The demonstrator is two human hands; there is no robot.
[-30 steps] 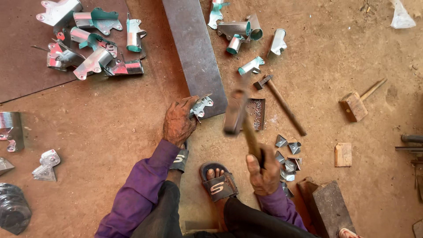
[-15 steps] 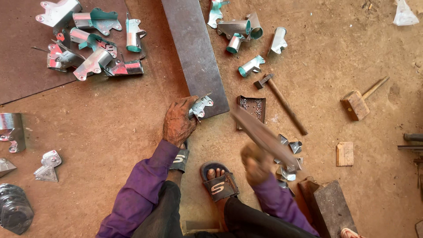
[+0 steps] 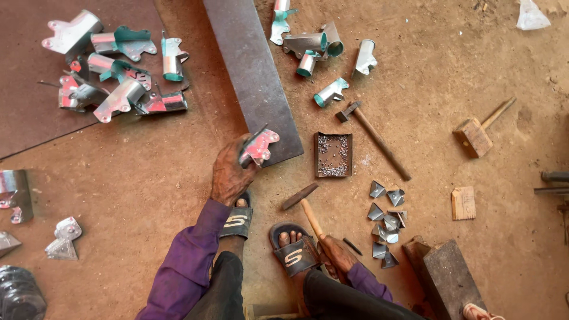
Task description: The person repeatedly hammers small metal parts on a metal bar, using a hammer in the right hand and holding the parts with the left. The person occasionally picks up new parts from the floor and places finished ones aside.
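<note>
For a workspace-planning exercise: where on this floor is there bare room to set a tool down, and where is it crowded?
Bare dirt lies between the wooden mallet and the top right corner, and between the left hand and the pile of bent metal pieces. It is crowded around the small tray, the folded metal corners and the right hand.

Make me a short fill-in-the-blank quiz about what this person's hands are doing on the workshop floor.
1. The left hand presses a bent sheet-metal piece against the long dark metal ____.
2. The right hand grips a ____ by its wooden handle.
3. The shallow tray beside the bar holds small ____.

Missing words: bar; hammer; rivets
</note>
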